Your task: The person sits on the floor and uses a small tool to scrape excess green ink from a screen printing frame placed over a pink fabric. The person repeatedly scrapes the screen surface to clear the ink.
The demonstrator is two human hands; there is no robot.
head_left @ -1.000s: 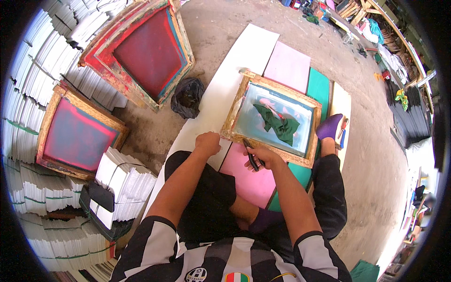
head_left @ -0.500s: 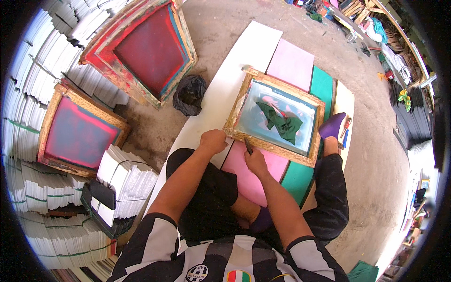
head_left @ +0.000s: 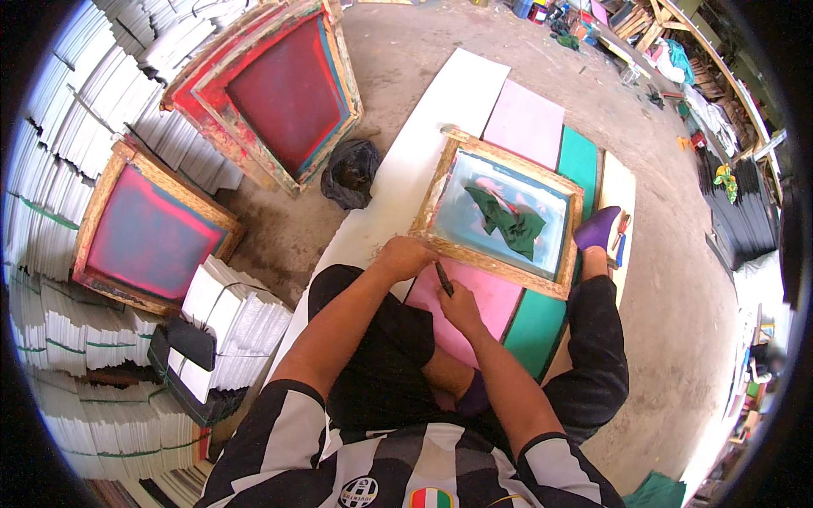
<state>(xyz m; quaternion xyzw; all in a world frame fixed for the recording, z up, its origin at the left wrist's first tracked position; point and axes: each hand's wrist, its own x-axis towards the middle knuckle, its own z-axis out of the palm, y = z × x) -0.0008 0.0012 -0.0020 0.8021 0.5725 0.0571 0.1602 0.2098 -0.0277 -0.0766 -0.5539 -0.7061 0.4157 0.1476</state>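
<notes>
A wooden screen-printing frame [head_left: 506, 274] lies on coloured sheets in front of me, its blue-edged mesh [head_left: 464, 179] carrying or showing a crumpled dark green piece [head_left: 511, 223] with pink beside it. My left hand [head_left: 408, 257] is closed at the frame's near left corner; what its fingers hold, if anything, is hidden. In my right hand [head_left: 460, 308] a slim dark handled tool [head_left: 444, 278] points up toward the frame's near edge, its tip close to my left fingers. The tool's exact kind cannot be made out.
Under the frame lie white [head_left: 461, 89], pink [head_left: 527, 118] and green [head_left: 579, 161] sheets. My socked foot [head_left: 599, 227] rests by the frame's right side, near small hand tools [head_left: 622, 237]. Leftward stand red-stained frames [head_left: 292, 97], a black bag [head_left: 349, 173] and paper stacks [head_left: 241, 317].
My left hand has shifted right along the frame's near left corner, toward the tool. The right hand has dropped slightly, and the tool with it. The view has tilted a little.
</notes>
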